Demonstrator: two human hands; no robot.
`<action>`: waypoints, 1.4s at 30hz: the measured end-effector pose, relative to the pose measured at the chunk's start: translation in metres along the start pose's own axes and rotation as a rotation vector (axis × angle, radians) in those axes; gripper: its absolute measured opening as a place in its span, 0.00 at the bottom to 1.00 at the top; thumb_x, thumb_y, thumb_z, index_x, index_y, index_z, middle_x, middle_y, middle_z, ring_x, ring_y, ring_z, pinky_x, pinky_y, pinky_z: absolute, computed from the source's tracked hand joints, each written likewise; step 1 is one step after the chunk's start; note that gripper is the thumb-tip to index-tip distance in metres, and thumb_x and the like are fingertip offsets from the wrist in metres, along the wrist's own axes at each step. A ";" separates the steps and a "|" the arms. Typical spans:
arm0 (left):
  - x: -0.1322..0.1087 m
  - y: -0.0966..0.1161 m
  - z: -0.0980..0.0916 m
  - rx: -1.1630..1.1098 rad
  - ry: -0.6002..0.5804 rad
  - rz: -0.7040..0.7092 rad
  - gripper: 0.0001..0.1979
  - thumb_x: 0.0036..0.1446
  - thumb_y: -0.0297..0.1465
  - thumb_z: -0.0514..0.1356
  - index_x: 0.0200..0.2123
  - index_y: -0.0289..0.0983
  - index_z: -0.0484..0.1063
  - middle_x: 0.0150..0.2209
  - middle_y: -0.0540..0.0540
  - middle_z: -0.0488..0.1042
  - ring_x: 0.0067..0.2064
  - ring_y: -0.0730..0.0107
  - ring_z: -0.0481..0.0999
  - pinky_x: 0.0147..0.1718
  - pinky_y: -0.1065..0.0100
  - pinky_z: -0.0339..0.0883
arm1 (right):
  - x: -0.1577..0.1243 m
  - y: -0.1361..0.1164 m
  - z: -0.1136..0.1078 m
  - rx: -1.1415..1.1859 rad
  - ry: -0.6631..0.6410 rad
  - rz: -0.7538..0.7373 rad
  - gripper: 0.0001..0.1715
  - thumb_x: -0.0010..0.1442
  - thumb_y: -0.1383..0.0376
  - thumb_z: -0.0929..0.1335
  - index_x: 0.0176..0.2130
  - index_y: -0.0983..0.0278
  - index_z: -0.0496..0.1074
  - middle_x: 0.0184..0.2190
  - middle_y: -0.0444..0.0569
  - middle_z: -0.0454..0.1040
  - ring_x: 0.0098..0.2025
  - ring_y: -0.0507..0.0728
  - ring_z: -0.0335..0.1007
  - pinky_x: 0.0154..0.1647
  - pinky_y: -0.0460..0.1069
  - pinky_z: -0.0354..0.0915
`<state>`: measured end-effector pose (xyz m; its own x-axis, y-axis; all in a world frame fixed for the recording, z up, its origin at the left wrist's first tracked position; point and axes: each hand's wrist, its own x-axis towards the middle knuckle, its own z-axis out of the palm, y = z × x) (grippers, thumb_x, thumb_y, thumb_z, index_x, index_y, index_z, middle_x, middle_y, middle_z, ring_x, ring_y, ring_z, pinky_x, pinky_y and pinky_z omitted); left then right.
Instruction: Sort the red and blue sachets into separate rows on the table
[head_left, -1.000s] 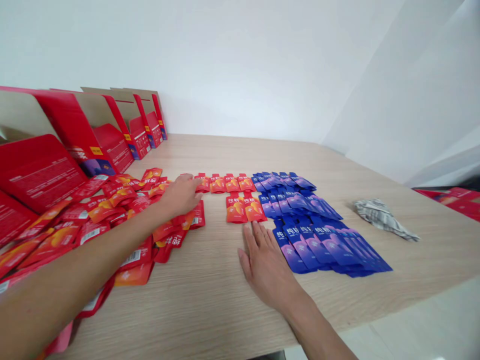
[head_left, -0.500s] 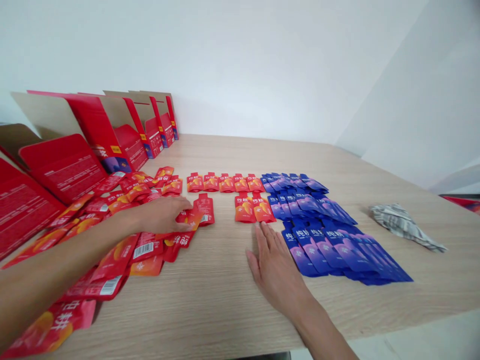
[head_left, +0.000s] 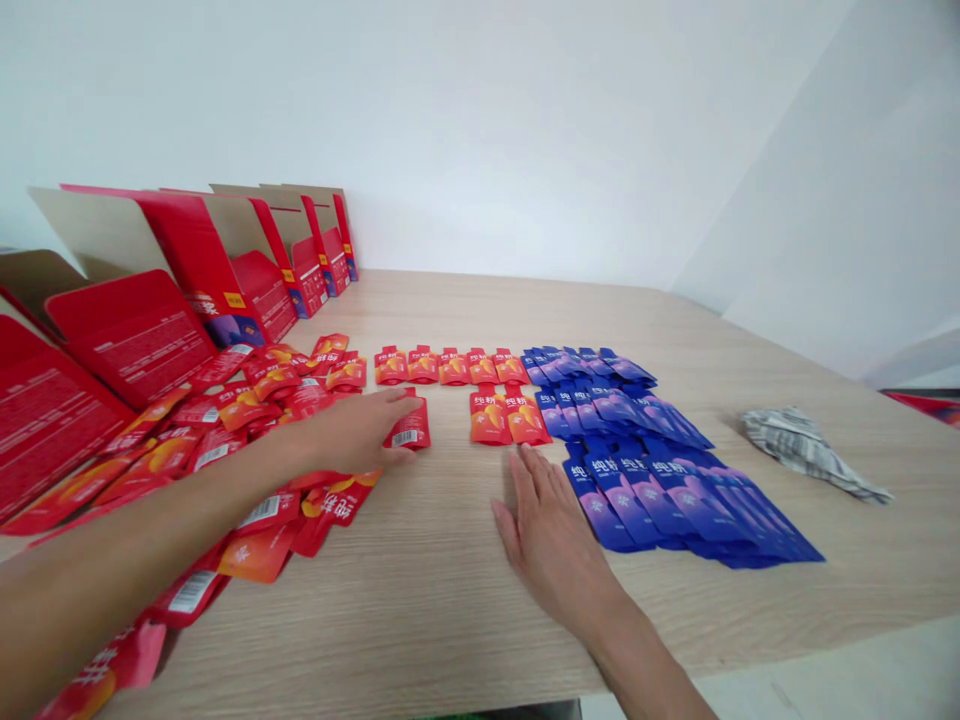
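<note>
Red sachet (head_left: pixel 411 427) under left hand (head_left: pixel 352 432), grip unclear, right hand (head_left: pixel 551 535) open flat, row of five (head_left: pixel 454 367) behind

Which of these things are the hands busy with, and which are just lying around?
In use: left hand on a red pouch; loose red pile; neat red rows; right hand flat on the table.
Lying about, it seems: blue pouches; crumpled paper; open red boxes.
</note>
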<state>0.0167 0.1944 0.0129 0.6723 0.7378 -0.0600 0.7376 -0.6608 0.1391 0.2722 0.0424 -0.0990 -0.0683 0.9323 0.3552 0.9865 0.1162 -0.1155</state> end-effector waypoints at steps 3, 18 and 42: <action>0.013 0.009 0.013 0.026 -0.097 0.075 0.30 0.63 0.38 0.64 0.68 0.45 0.70 0.70 0.34 0.66 0.64 0.42 0.75 0.59 0.52 0.72 | 0.000 0.000 -0.001 0.015 0.015 0.002 0.34 0.74 0.60 0.61 0.72 0.75 0.62 0.73 0.71 0.60 0.75 0.71 0.56 0.73 0.69 0.57; 0.010 0.029 0.025 -0.159 0.186 -0.022 0.10 0.57 0.24 0.61 0.35 0.41 0.62 0.38 0.46 0.74 0.38 0.61 0.76 0.35 0.63 0.67 | -0.001 -0.003 -0.004 -0.002 0.013 -0.008 0.32 0.74 0.62 0.62 0.70 0.77 0.64 0.71 0.73 0.62 0.74 0.73 0.57 0.73 0.69 0.57; 0.037 0.046 0.061 -0.065 0.158 0.149 0.09 0.73 0.32 0.58 0.50 0.37 0.76 0.53 0.38 0.76 0.57 0.52 0.75 0.58 0.53 0.71 | 0.000 -0.003 -0.006 0.019 0.026 -0.004 0.30 0.73 0.61 0.64 0.68 0.74 0.67 0.70 0.71 0.65 0.73 0.73 0.59 0.73 0.69 0.58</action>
<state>0.0798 0.1831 -0.0431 0.7512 0.6489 0.1208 0.6221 -0.7572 0.1988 0.2702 0.0394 -0.0928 -0.0680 0.9227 0.3795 0.9832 0.1265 -0.1313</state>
